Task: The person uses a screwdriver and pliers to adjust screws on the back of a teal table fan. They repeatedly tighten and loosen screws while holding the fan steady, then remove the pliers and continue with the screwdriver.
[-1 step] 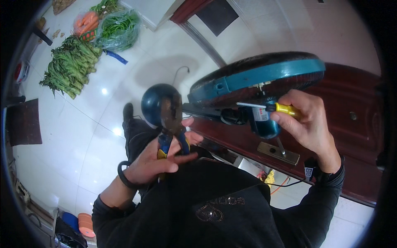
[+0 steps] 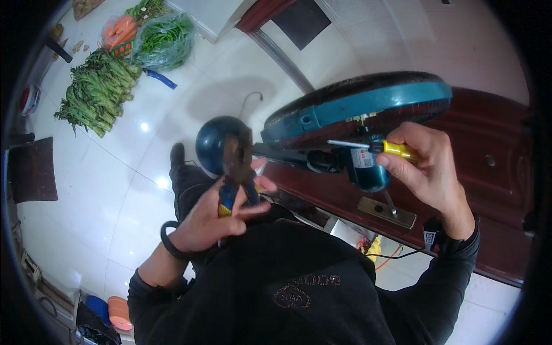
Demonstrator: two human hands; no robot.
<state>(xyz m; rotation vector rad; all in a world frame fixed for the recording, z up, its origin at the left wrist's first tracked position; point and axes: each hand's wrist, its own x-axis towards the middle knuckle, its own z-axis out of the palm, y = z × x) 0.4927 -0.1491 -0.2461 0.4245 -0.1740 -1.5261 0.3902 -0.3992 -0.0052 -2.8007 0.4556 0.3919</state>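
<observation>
My left hand (image 2: 210, 221) is wrapped round a pair of pliers (image 2: 237, 158), its blue-and-yellow handles in the palm and its brown, rusty-looking jaws pointing up. Behind the jaws sits the round dark base (image 2: 217, 144) of a fan. In my right hand (image 2: 422, 164) is a screwdriver (image 2: 397, 150), gripped by its yellow handle, with the metal shaft pointing left. That shaft passes just in front of the fan's teal motor housing (image 2: 371, 172); whether they touch I cannot tell. Above the housing stretches the fan's round teal-rimmed cage (image 2: 368, 103).
A dark red door (image 2: 477, 184) with a metal handle plate (image 2: 386, 213) lies behind the fan. On the pale tiled floor at the far left are leafy green stalks (image 2: 98, 92), bagged carrots (image 2: 119, 33) and bagged green vegetables (image 2: 164, 41). An orange bowl (image 2: 119, 312) stands near left.
The pliers have shifted very slightly in my left hand, and its fingers have moved a little. My right hand and the screwdriver stay nearly where they were.
</observation>
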